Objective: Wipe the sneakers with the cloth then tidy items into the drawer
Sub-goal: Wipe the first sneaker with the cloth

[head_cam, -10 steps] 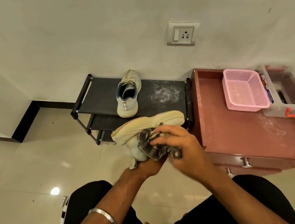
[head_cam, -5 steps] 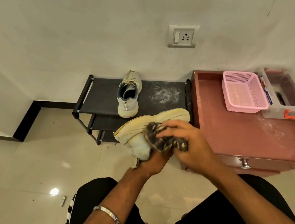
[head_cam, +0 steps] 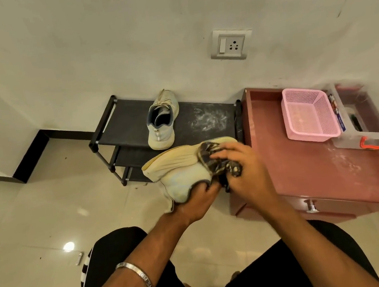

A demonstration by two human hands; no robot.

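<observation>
Head-worn wide-angle view looks steeply down, close above the floor (head_cam: pixel 35 213).

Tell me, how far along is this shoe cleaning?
Nothing looks finished yet. In hand: the left hand grips one sneaker sole-up while the right hand rubs the dark cloth against it. Left: the second sneaker waits on the shoe rack, and the drawer sits closed, so tidying hasn't started.

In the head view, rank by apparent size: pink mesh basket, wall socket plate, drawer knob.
1. Pink mesh plastic basket
2. Grey wall socket plate, though it sits farther from the camera
3. Metal drawer knob
</observation>
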